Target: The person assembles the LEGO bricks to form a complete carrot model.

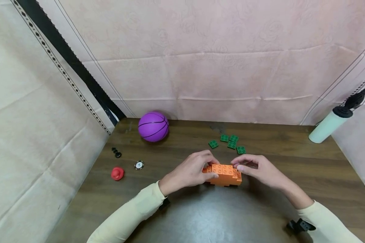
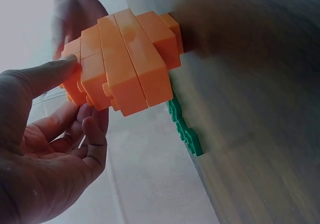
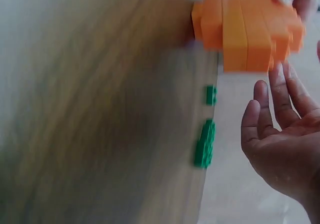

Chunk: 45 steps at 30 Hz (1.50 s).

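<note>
A stepped build of orange toy bricks (image 1: 226,179), studs up, sits on the wooden table in front of the person in the head view. My left hand (image 1: 195,169) holds its left end, thumb on the near side and fingers behind; the left wrist view shows the thumb (image 2: 55,73) against the orange bricks (image 2: 132,58). At the right end is my right hand (image 1: 260,167), its fingers loosely bent. In the right wrist view that hand (image 3: 287,139) has nothing in its grasp, fingertips close to the bricks; whether they touch cannot be told. Several green bricks (image 1: 232,144) lie behind the build.
A purple ball (image 1: 153,126) stands at the back left of the table (image 1: 176,216). On the left lie a red object (image 1: 117,173), a poker chip (image 1: 139,165) and small black pieces (image 1: 118,155). A mint bottle (image 1: 330,125) is at the back right. Pale cloth (image 1: 216,77) hangs behind.
</note>
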Motion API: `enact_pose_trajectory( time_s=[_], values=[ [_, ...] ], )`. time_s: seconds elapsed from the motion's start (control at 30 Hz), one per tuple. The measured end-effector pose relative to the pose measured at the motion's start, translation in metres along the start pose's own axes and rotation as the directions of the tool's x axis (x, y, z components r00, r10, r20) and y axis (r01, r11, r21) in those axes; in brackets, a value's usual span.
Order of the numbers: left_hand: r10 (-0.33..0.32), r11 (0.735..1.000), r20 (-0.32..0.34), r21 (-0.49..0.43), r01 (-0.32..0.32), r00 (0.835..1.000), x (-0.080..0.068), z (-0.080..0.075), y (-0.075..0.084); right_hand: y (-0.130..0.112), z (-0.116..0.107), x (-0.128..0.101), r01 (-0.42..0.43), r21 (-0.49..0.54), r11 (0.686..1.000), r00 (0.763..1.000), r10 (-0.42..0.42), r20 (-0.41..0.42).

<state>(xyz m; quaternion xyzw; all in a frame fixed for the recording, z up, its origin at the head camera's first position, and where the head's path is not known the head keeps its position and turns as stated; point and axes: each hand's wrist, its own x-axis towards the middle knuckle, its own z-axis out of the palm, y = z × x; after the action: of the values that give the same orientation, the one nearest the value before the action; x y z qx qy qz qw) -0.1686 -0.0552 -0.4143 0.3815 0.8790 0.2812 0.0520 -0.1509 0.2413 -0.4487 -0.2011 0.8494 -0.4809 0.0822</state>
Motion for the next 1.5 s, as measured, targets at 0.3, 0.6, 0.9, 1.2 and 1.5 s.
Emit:
enact_pose_trajectory(
  time_s=[0.3,0.6,0.9,1.2,1.5],
  values=[
    [0.02,1.0,0.007,-0.013,-0.02,1.0,0.001,0.002,0.001,0.02,-0.026,0.006,-0.112,-0.078,0.991,0.988,0.103,-0.113],
    [0.012,1.0,0.015,-0.016,-0.011,1.0,0.001,0.002,0.0,0.033,-0.047,0.034,-0.19,-0.235,0.953,0.977,0.16,-0.142],
    [0.0,1.0,0.021,-0.02,0.001,1.0,0.001,0.002,0.001,0.056,-0.064,0.064,-0.161,-0.199,0.967,0.987,0.161,-0.014],
    [-0.001,1.0,0.021,-0.02,0.001,1.0,0.001,0.001,0.0,0.075,-0.065,0.07,-0.148,-0.157,0.976,0.983,0.163,0.081],
    [-0.004,1.0,0.018,-0.015,0.004,1.0,-0.001,0.0,-0.002,0.076,-0.059,0.075,-0.151,-0.171,0.974,0.982,0.167,0.088]
  ],
)
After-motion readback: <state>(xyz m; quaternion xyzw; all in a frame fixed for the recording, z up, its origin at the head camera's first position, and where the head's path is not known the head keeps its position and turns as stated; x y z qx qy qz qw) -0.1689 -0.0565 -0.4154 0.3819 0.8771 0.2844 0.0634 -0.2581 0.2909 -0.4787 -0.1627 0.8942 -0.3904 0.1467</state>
